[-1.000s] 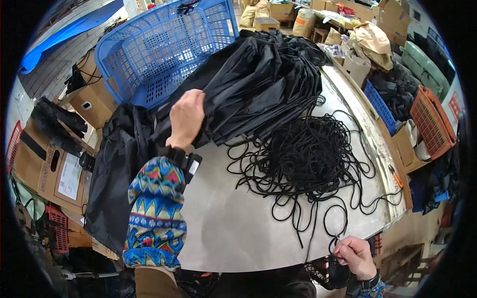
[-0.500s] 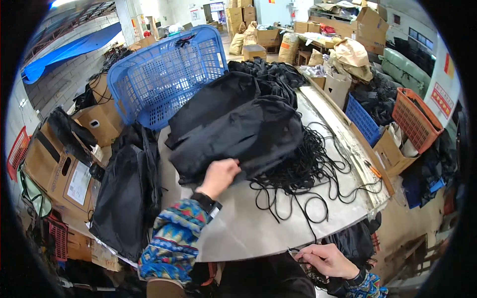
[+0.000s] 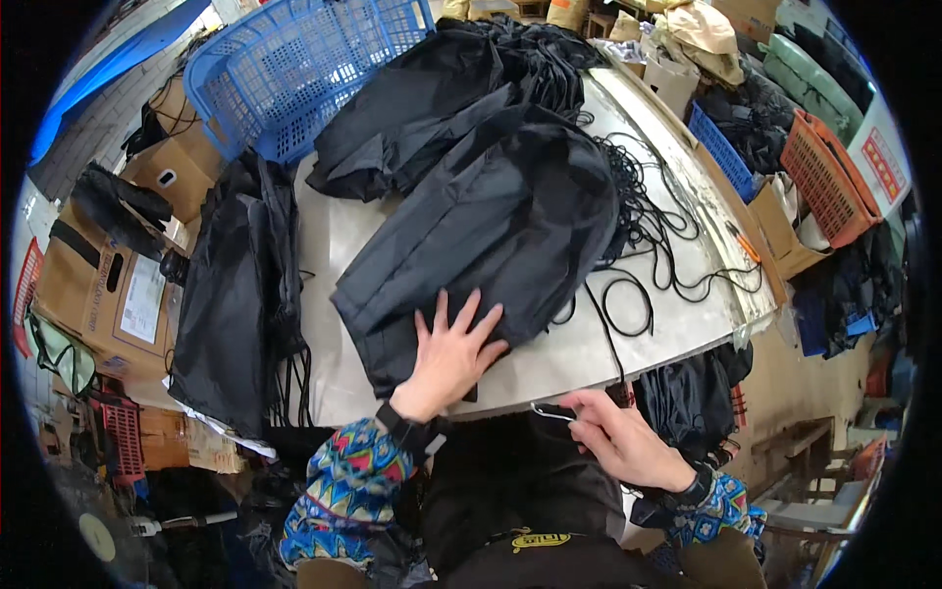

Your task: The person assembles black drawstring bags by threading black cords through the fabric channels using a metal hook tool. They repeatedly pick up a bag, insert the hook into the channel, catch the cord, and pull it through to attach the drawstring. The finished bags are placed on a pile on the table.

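My left hand point(image 3: 453, 355) lies flat with fingers spread on a black fabric bag point(image 3: 491, 226), close to the table's front edge. Just right of it, in front of that edge, my right hand point(image 3: 628, 447) pinches a thin silver metal hook point(image 3: 552, 411). One black cord point(image 3: 606, 339) runs from the tangle down toward my right hand; whether it is fixed to the hook I cannot tell. A heap of tangled black cord point(image 3: 653, 211) lies partly under the bag's right side. Behind it more black bags point(image 3: 412, 98) are piled up.
A stack of black bags point(image 3: 240, 294) hangs over the table's point(image 3: 339, 231) left edge, beside a cardboard box point(image 3: 103, 280). At the back left leans a blue plastic basket point(image 3: 314, 74). An orange-handled tool point(image 3: 743, 241) lies by the right edge, with an orange basket point(image 3: 829, 177) beyond.
The front bag has come nearer and turned, apart from the pile behind. My left hand has gone from gripping its edge to lying spread on it. The hook in my right hand shows more clearly.
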The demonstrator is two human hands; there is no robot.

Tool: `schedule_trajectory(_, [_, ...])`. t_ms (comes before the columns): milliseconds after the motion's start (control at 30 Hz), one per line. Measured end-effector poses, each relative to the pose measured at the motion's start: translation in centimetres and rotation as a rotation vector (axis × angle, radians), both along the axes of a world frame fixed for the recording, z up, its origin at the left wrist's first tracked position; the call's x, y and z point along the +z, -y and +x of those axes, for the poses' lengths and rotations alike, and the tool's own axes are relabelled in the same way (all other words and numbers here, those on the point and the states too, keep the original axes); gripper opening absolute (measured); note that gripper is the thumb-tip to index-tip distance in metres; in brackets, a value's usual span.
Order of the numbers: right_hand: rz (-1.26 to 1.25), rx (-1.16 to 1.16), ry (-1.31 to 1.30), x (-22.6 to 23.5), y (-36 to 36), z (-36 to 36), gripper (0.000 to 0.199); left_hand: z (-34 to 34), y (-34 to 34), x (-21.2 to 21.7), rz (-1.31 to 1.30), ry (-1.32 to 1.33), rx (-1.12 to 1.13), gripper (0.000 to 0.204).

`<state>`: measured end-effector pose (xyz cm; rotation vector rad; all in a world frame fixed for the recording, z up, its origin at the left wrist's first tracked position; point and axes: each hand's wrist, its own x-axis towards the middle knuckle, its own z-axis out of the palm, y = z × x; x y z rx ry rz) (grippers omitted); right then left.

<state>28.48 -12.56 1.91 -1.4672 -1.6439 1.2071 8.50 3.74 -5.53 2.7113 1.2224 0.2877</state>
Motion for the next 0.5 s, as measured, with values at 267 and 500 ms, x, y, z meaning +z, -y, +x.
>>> schedule_trajectory(267, [0.052,-0.077,-0.011,-1.5,-0.6,-0.7,0.017,-1.2,-4.5,4.1,-0.361,0.777,0.198,0.029])
schedule_trajectory(500, [-0.079,-0.138,-0.079,-3.4,-0.5,-0.2,0.017,-9.0,3.1,0.6,-0.167,0.731,0.694,0.025])
